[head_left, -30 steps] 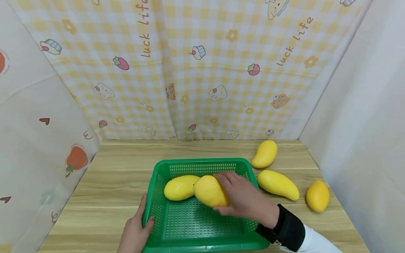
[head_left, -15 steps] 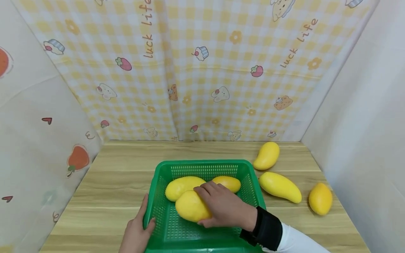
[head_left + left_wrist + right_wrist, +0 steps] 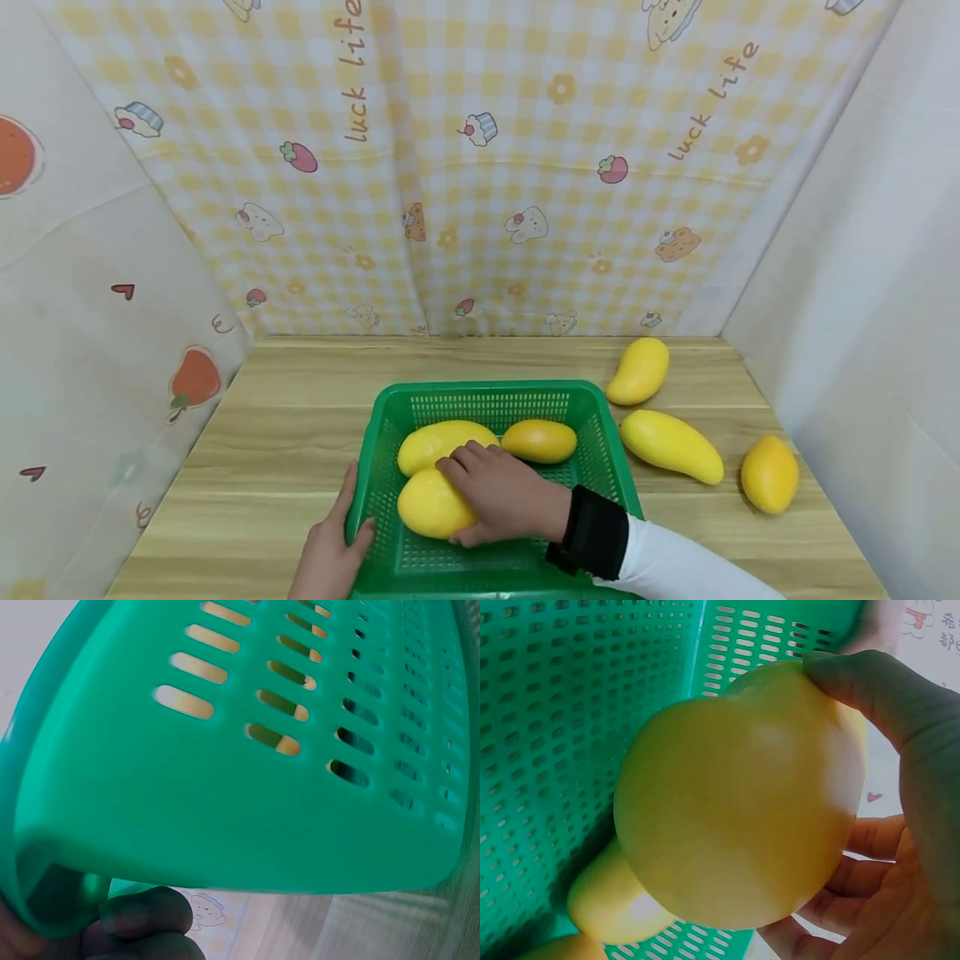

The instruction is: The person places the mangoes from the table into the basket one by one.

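Note:
My right hand [image 3: 504, 493] grips a large yellow mango [image 3: 433, 503] inside the green plastic basket [image 3: 495, 387], thumb on the near side and fingers over the far side. The right wrist view shows this mango [image 3: 735, 802] filling the middle, with the thumb at its top. Behind it in the basket lie a long yellow mango [image 3: 442, 442], partly covered by the hand, and a smaller orange-yellow mango [image 3: 538, 441]. My left hand [image 3: 333, 533] holds the basket's left rim, thumb inside and fingers outside; its fingers curl under the rim in the left wrist view.
Right of the basket on the wooden table [image 3: 300, 417] lie three mangoes: one at the back [image 3: 639, 372], a long curved mango [image 3: 671, 446] close to the basket wall, and an orange-yellow mango [image 3: 769, 474] near the right edge. Patterned cloth [image 3: 450, 183] hangs behind, with white cloth at both sides.
My right hand has carried the large mango left and toward the basket's near side, uncovering the smaller orange-yellow mango. The left hand keeps its hold on the rim.

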A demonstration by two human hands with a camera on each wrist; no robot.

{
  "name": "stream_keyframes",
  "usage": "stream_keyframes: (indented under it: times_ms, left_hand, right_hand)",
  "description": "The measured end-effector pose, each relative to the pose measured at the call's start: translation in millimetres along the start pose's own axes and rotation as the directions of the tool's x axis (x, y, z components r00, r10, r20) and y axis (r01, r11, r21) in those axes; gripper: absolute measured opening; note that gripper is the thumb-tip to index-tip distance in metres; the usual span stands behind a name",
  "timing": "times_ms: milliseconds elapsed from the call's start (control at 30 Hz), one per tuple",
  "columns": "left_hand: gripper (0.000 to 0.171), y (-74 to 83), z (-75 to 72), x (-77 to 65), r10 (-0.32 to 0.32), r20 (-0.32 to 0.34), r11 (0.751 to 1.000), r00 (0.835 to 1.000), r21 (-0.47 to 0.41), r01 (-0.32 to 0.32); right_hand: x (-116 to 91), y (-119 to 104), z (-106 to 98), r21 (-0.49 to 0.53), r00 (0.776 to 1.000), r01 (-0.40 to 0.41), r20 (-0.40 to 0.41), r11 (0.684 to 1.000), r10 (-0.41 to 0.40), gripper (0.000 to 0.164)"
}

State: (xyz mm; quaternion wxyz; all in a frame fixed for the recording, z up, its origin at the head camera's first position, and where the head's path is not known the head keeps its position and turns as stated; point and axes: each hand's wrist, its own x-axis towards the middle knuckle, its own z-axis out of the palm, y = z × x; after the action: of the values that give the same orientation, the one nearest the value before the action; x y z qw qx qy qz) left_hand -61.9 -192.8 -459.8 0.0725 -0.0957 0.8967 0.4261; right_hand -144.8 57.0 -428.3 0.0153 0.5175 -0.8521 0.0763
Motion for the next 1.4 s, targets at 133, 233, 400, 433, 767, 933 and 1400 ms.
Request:
stream_keyframes:
  times_ms: [133,233,400,433,767,933,1400]
  left_hand:
    - [0.082,0.0,-0.1,0.3,0.008,0.002,1.0,1.0,0.0,-0.008]
    - [0.082,0.8,-0.3,-0.4,0.008,0.003,1.0,1.0,-0.004,-0.008]
    - [0.081,1.8,-0.8,-2.4,-0.008,0.012,1.0,1.0,-0.016,0.008]
    - [0.081,1.8,-0.7,-2.5,-0.008,0.013,1.0,1.0,-0.016,0.009]
    - [0.081,0.3,-1.2,-1.6,0.011,0.005,1.0,1.0,-0.012,-0.011]
    - [0.081,-0.6,-0.9,-0.7,0.026,0.003,1.0,1.0,-0.004,-0.026]
    - [0.081,-3.1,-0.2,2.2,-0.004,0.026,0.999,1.0,-0.039,0.005]
  right_hand:
    - [5,-2,7,-0.004,0.999,-0.023,0.034,1.0,0.023,0.076]
    - [7,-3,12,-0.01,0.997,-0.024,0.066,1.0,0.025,0.075]
    - [8,-5,20,-0.032,0.996,-0.007,0.093,0.999,0.01,0.074]
    - [8,-5,20,-0.037,0.996,-0.007,0.093,0.999,0.01,0.074]
    - [12,-6,33,-0.06,0.994,-0.048,0.098,0.997,0.054,0.076]
    - [13,-5,37,-0.067,0.992,-0.059,0.111,0.996,0.066,0.075]
    - [16,-3,44,-0.039,0.997,-0.038,0.069,0.999,0.04,0.077]
